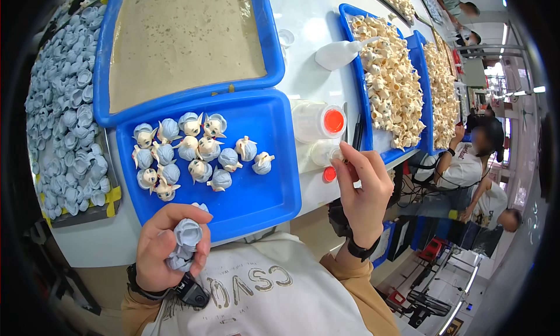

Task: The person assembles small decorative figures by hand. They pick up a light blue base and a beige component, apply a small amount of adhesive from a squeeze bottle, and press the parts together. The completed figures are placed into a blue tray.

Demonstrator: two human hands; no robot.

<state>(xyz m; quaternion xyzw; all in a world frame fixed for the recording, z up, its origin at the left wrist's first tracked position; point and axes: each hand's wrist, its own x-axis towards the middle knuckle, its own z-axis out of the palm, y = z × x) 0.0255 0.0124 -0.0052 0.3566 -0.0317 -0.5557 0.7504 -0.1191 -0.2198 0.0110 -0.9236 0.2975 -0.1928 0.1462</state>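
Observation:
My left hand (153, 234) is closed around several grey-blue moulded doll hair pieces (188, 233), at the near edge of a blue tray (265, 199). My right hand (368, 199) is raised to the right of that tray, thumb and forefinger pinched together at a small translucent jar (322, 153). What the pinch holds, if anything, is too small to make out. Inside the tray lie several small doll heads (200, 170) with pointed ears and grey-blue hair. A larger white tub with a red disc (334, 121) stands behind the small jar, and a small red cap (329, 174) lies in front of it.
Grey-blue hair pieces (69, 111) are heaped at the left. Another blue tray (274, 50) with a tan lining sits beyond. A white squeeze bottle (336, 55) stands near blue trays of cream-coloured parts (388, 73). Dark slim tools (358, 139) lie beside them. Other people (466, 161) sit at right.

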